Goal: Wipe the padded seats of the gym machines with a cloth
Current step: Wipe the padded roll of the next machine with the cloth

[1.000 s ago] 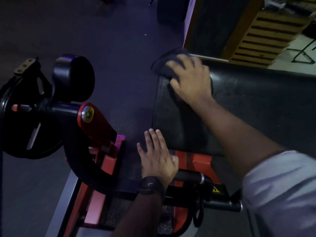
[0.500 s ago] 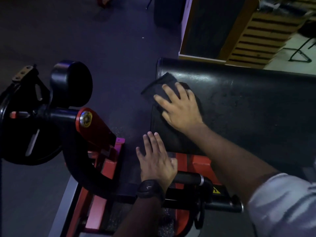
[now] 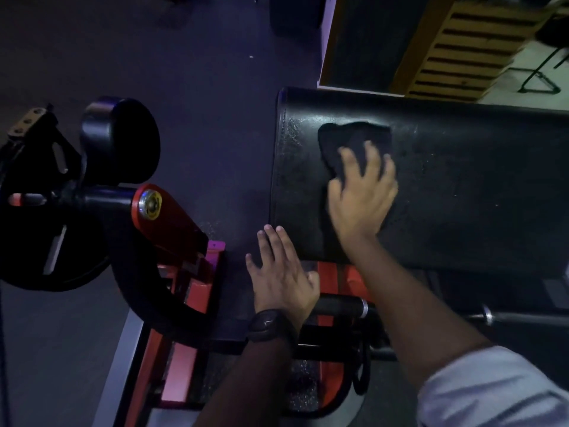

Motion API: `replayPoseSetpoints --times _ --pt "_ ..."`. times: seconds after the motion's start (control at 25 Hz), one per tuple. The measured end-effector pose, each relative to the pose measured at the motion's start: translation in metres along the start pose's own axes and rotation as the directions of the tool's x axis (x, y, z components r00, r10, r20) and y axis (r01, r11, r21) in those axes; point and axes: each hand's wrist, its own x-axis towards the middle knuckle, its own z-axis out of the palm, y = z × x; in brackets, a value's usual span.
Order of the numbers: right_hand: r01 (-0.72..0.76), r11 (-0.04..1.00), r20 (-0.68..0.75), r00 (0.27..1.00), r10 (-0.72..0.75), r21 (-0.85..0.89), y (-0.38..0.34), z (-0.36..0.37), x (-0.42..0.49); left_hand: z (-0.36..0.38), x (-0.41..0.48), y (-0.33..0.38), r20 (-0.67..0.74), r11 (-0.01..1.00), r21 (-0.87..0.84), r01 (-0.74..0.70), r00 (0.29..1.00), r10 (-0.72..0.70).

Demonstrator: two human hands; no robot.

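The padded seat (image 3: 462, 180) lies with its long axis across your view. Its squared-off end with rounded corners points to your left, and the other end runs out of sight on the right. It is black, with a faint sheen and a fine pebbled grain, and its far edge rolls over in a soft curve.

The cloth (image 3: 348, 140) is on the left part of that seat, nearer the far edge. It is dark, limp and bunched into an uneven lump with no clear long axis.

Your right hand (image 3: 363, 195) lies flat over the cloth's near side with its fingers spread. The fingers press down on the fabric rather than pinching it, and the cloth pokes out beyond your fingertips. That hand is slightly blurred.

Your left hand (image 3: 283, 278), with a dark watch (image 3: 268, 325) on its wrist, is well apart from the cloth. Its fingers are straight and close together, and the fingertips reach the seat's near left corner. Its palm lies above a black handle grip (image 3: 338, 305) on the red frame (image 3: 172, 223). You cannot tell what it leans on.

A round black roller pad (image 3: 123, 140) stands off to the left, over the dark floor (image 3: 200, 87).
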Motion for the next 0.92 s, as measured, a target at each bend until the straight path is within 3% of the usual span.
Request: replayPoseSetpoints --times 0.04,0.08,0.12,0.16,0.2,0.24,0.28,0.32,0.36,0.4,0.44,0.48,0.52,0.56,0.6,0.64,0.72,0.76,0.8,0.84,0.88,0.92 --pt "0.151 0.988 0.000 0.989 -0.151 -0.033 -0.007 0.006 -0.016 0.000 -0.001 0.000 0.002 1.000 0.004 -0.004 1.000 0.004" --pt "0.461 0.885 0.051 0.887 -0.459 -0.064 -0.002 0.007 -0.023 -0.001 -0.002 -0.001 0.008 1.000 0.003 -0.003 1.000 0.003" --pt "0.689 0.723 0.119 0.723 -0.680 -0.056 0.013 0.008 -0.018 -0.001 -0.002 -0.001 0.009 1.000 -0.004 0.000 1.000 0.000" --pt "0.714 0.698 0.135 0.699 -0.702 -0.063 0.024 0.008 -0.011 -0.001 -0.001 -0.002 0.013 1.000 -0.006 0.000 1.000 0.000" --pt "0.582 0.811 0.107 0.811 -0.575 -0.063 0.025 0.004 -0.009 -0.001 0.000 -0.002 0.019 1.000 -0.007 -0.004 1.000 0.004" --pt "0.303 0.953 0.066 0.951 -0.303 0.001 0.018 0.001 -0.015 -0.001 0.000 -0.002 0.024 1.000 -0.015 -0.010 1.000 0.010" --pt "0.076 0.997 0.060 0.995 -0.077 0.029 0.005 0.000 -0.029 -0.003 -0.001 -0.001 0.021 1.000 -0.025 -0.013 1.000 0.014" --pt "0.140 0.990 0.052 0.989 -0.141 0.016 -0.003 0.006 -0.047 -0.004 -0.001 -0.001 0.016 0.999 -0.029 -0.013 1.000 0.014" --pt "0.418 0.908 0.074 0.906 -0.416 -0.023 0.000 0.008 -0.057 -0.005 -0.002 -0.001 0.023 1.000 -0.023 -0.016 1.000 0.016" --pt "0.694 0.719 0.140 0.717 -0.683 -0.045 0.018 0.007 -0.050 -0.003 -0.003 -0.001 0.024 1.000 -0.013 -0.013 1.000 0.013" --pt "0.759 0.650 0.152 0.647 -0.747 -0.036 0.036 0.008 -0.040 -0.002 -0.002 -0.002 0.015 1.000 -0.005 -0.008 1.000 0.008" --pt "0.669 0.741 0.142 0.740 -0.657 -0.057 0.042 0.005 -0.036 -0.002 -0.001 -0.002 0.005 1.000 -0.006 -0.002 1.000 0.002" --pt "0.441 0.897 0.104 0.894 -0.436 -0.031 0.039 0.001 -0.040 -0.003 -0.001 -0.002 0.002 1.000 -0.010 -0.002 1.000 0.003" --pt "0.156 0.988 0.088 0.984 -0.155 -0.007 0.025 0.001 -0.054 -0.003 -0.001 -0.001 0.011 1.000 -0.010 -0.008 1.000 0.008" --pt "0.066 0.998 0.079 0.995 -0.065 -0.005 0.011 0.006 -0.074 -0.004 -0.001 0.000 0.019 1.000 -0.011 -0.012 1.000 0.012" --pt "0.228 0.973 0.083 0.971 -0.226 -0.025 0.008 0.010 -0.085 -0.005 -0.002 0.000 0.023 1.000 -0.015 -0.016 1.000 0.016" --pt "0.685 0.729 0.207 0.715 -0.668 -0.012 0.041 0.006 -0.066 -0.006 -0.003 0.001 0.019 1.000 -0.019 -0.015 1.000 0.016" --pt "0.668 0.743 0.186 0.734 -0.653 -0.030 0.053 0.002 -0.055 -0.005 -0.002 0.000 0.017 1.000 -0.019 -0.013 1.000 0.013" --pt "0.521 0.853 0.169 0.845 -0.508 -0.043 0.054 -0.003 -0.051 -0.005 -0.002 0.000 0.020 1.000 -0.024 -0.008 1.000 0.009" --pt "0.231 0.973 0.126 0.965 -0.228 -0.010 0.046 -0.005 -0.058 -0.004 -0.002 0.000 0.027 1.000 -0.028 -0.009 1.000 0.009" --pt "0.008 1.000 0.104 0.995 -0.008 0.002 0.025 -0.005 -0.073 -0.004 -0.002 0.000 0.028 1.000 -0.027 -0.009 1.000 0.010" --pt "0.053 0.999 0.099 0.994 -0.052 -0.005 0.012 0.001 -0.086 -0.005 -0.002 0.000 0.022 1.000 -0.023 -0.008 1.000 0.009"
